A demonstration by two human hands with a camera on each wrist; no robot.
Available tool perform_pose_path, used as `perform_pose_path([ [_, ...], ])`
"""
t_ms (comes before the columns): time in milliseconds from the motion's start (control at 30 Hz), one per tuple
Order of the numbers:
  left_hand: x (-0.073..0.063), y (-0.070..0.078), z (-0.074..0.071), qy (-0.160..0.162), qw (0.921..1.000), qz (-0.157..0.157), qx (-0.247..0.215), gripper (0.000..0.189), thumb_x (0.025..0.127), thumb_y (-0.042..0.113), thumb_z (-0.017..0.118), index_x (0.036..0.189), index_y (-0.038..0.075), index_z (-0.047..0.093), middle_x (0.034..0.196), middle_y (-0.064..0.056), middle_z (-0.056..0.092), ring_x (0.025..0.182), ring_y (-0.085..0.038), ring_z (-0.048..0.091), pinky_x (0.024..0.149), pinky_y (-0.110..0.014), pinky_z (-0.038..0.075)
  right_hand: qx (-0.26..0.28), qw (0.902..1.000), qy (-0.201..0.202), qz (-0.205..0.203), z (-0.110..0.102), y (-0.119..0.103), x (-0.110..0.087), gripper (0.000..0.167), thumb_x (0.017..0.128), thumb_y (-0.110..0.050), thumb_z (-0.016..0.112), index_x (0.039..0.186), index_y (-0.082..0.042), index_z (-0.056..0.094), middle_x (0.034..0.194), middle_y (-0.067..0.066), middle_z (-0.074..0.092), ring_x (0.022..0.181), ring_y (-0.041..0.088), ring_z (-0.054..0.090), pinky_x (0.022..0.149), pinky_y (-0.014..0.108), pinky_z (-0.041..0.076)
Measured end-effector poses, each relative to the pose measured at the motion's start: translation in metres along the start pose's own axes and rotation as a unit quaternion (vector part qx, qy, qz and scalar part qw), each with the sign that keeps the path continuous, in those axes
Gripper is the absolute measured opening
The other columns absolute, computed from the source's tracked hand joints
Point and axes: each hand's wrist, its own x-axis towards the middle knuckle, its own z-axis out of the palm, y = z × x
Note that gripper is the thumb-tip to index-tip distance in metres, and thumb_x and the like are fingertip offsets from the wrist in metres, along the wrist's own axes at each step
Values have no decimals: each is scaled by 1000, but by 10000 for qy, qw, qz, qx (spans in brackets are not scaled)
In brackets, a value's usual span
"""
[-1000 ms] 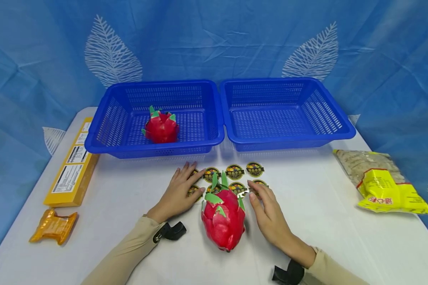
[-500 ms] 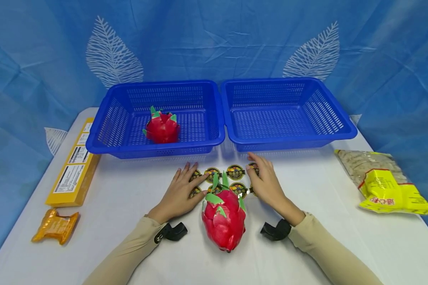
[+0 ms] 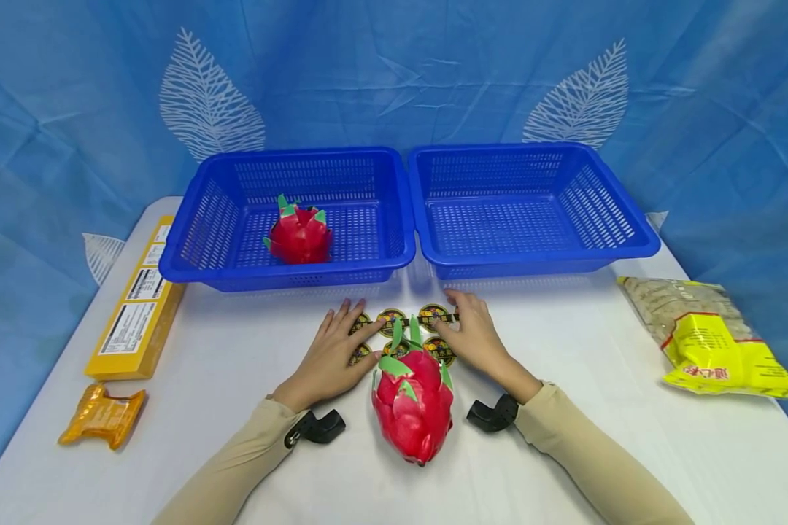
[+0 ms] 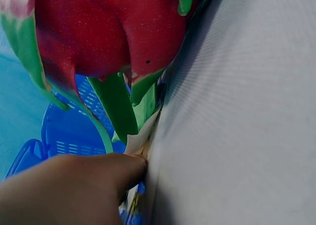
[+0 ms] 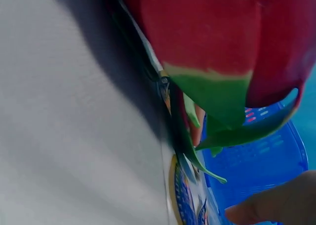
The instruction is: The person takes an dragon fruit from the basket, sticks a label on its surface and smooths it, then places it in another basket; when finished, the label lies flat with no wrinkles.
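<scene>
In the head view a red dragon fruit (image 3: 412, 408) with green leaf tips lies on the white table between my two hands. Behind it is a sheet of round black-and-gold stickers (image 3: 435, 316), partly hidden by its leaves. My left hand (image 3: 328, 361) rests with spread fingers on the sheet's left side; its thumb (image 4: 118, 170) presses the paper edge in the left wrist view. Over the right-hand stickers lies my right hand (image 3: 478, 339), fingers loosely extended and thumb pointing left, covering the end column. A second dragon fruit (image 3: 300, 237) sits in the left blue basket (image 3: 289, 274).
Another blue basket (image 3: 538, 255) stands beside the first at the back. On the left lie a yellow box (image 3: 131, 313) and a small orange packet (image 3: 103, 417). A yellow-and-clear bag (image 3: 709, 339) lies at the right. A blue leaf-print curtain (image 3: 394, 73) hangs behind.
My right hand has moved from beside the dragon fruit forward, then left over the right-hand stickers. My left hand and the dragon fruits have stayed in place.
</scene>
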Motion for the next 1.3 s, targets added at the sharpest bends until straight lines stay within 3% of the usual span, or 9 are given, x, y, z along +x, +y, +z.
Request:
perform_pose_path([
  [200,0,0,1,-39,10000,-22,4,50,89,43,48,136,26,43,149,-14,23,140,-34,12,113,-51,9,-20,10000,28,-85,3,-2,-5,64,77,-22,67,131,1,41,119,20,52,109,34,44,89,49,39],
  [467,0,-1,1,-40,10000,-52,15,51,89,43,48,136,26,41,150,-14,23,140,-33,11,113,-51,8,469,9989,-23,87,3,-10,-9,67,77,-22,68,133,-2,38,122,19,53,117,35,42,97,53,34],
  [633,0,0,0,-39,10000,-71,0,51,89,43,48,136,26,42,150,-13,23,140,-33,11,113,-51,8,814,9965,169,-12,4,-10,-9,64,76,-14,67,131,-1,37,120,20,53,112,34,48,95,49,39],
  [933,0,1,0,-17,10000,-68,-15,51,88,43,49,136,26,42,149,-14,24,140,-33,12,113,-51,9,878,9950,384,-268,8,-5,-8,52,77,1,62,126,-4,46,120,18,49,87,27,58,73,32,52],
  [1067,0,1,0,-7,10000,-54,0,51,88,43,49,136,26,42,149,-14,24,140,-33,12,113,-51,9,710,9955,470,-420,9,-3,-7,46,77,4,60,121,-7,52,116,14,51,75,19,56,65,24,51],
  [1300,0,0,0,7,10000,-60,-16,51,88,43,49,135,26,43,149,-13,24,140,-33,12,113,-51,9,668,9949,532,-543,10,0,-5,40,77,5,60,114,-9,60,108,16,53,68,14,50,60,19,46],
])
